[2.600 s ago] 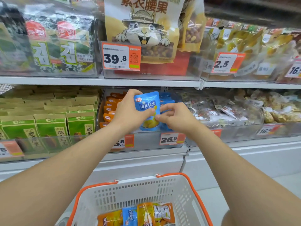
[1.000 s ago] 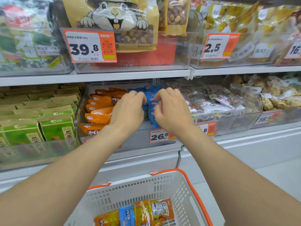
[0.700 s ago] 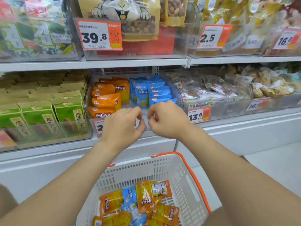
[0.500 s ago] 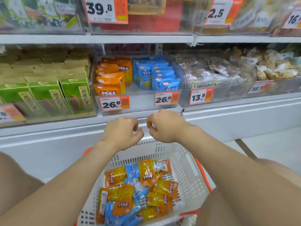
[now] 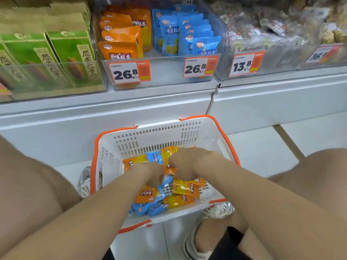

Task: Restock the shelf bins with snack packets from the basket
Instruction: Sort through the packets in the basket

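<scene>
Orange-rimmed white plastic basket [image 5: 159, 136] sits at lower centre of the frame, holding a loose heap of orange, yellow and blue snack packets [image 5: 185, 190]. Both hands are down in that heap, the left hand [image 5: 152, 173] just beside the right hand [image 5: 187, 162]. Their fingers are buried among the packets and blurred, so I cannot tell whether either grips one. At top centre, a clear shelf bin [image 5: 165, 72] holds orange packets [image 5: 120, 38] left and blue packets [image 5: 197, 34] right.
</scene>
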A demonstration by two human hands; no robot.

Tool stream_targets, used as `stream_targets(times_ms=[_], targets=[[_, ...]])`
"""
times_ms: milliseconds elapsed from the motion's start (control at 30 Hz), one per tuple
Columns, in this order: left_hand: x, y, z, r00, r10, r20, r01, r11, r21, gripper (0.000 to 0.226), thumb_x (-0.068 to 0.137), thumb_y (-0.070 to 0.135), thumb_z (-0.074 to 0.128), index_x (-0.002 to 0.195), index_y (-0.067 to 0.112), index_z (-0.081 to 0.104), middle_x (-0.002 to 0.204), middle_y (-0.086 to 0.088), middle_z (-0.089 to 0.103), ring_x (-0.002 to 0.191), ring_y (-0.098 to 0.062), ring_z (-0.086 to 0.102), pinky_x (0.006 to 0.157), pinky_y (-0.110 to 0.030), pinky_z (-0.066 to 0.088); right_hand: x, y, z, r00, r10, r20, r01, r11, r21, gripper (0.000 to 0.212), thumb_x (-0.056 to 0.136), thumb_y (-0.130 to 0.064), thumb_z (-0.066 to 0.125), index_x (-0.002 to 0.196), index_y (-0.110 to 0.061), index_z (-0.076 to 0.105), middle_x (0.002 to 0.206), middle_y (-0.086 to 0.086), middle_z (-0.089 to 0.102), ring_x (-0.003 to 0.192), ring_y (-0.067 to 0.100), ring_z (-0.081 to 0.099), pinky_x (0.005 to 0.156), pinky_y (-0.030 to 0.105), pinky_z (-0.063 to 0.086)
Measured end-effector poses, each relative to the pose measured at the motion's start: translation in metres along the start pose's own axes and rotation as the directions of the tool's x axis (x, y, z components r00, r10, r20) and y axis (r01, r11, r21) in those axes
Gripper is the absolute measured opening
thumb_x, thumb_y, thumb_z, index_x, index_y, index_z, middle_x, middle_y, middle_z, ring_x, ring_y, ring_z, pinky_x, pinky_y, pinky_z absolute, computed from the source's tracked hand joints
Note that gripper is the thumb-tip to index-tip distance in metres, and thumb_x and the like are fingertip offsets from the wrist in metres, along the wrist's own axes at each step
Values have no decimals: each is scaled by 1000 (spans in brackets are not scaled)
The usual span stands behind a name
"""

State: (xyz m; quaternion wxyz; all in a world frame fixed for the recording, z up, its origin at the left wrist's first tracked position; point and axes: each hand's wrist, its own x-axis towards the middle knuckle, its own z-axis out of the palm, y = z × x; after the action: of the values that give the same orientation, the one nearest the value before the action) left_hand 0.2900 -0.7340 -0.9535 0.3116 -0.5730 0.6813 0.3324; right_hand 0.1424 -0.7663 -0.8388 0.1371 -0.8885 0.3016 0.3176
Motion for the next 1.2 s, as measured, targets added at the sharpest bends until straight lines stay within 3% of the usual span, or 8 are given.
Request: stream_targets(times_ms=[167,267,467,667,800,967,1067,1200], targets=[[13,-3,37,997,22,67,-26,998,65,61,92,8,59,146,35,50,149,-7,36,121,-36,56,92,-49,54,9,9,-6,999,33,-18,-32,999,22,32,102,-22,52,133,-18,58,125,6,62,106,27,66,76,37,51],[18,-7,49,998,23,65,-29,995,92,63,94,10,63,147,40,46,157,-6,25,133,-38,48,95,-49,50,19,13,-7,999,44,13,-45,999,15,33,99,-19,55,131,-17,62,124,7,65,106,27,69,71,36,51],[25,-3,48,999,13,-35,-4,972,236,49,98,-8,56,144,6,48,158,-20,32,130,-36,54,102,-45,47,28,9,-20,1000,8,-19,-8,1000,2,32,102,-20,53,133,-16,59,123,7,62,87,22,59,53,29,36],[30,-14,40,988,44,-147,-35,998,59,21,95,19,71,114,15,64,132,-6,58,113,-30,63,76,-40,48,27,7,-30,998,31,51,-31,1000,4,33,103,-23,54,135,-17,56,116,4,62,86,20,58,57,28,39],[30,-33,26,968,-36,-249,-35,961,-275,31,91,32,77,84,26,48,96,-1,59,90,-23,55,73,-38,42,26,14,-37,994,70,84,-69,997,-16,29,100,-23,53,127,-16,60,114,5,66,89,22,62,72,33,52],[5,-42,-15,904,-103,-414,-278,594,-755,41,88,39,83,73,20,50,74,0,56,70,-15,54,69,-36,44,19,39,-54,992,120,33,-123,989,87,46,98,-23,52,143,-19,56,141,6,60,124,29,62,103,46,54],[-14,-38,-35,911,-56,-409,-379,278,-883,41,88,40,84,75,19,50,72,-2,64,73,-16,65,70,-38,54,8,57,-65,978,204,-51,-194,969,156,47,95,-18,57,142,-14,55,135,9,62,118,29,64,97,42,57],[-38,-26,-62,869,-32,-494,-491,66,-869,36,85,40,84,82,18,56,91,-12,75,90,-28,71,90,-53,56,-6,73,-77,945,306,-111,-222,856,468,29,98,-22,60,123,-9,68,117,13,72,102,28,74,80,38,62]])
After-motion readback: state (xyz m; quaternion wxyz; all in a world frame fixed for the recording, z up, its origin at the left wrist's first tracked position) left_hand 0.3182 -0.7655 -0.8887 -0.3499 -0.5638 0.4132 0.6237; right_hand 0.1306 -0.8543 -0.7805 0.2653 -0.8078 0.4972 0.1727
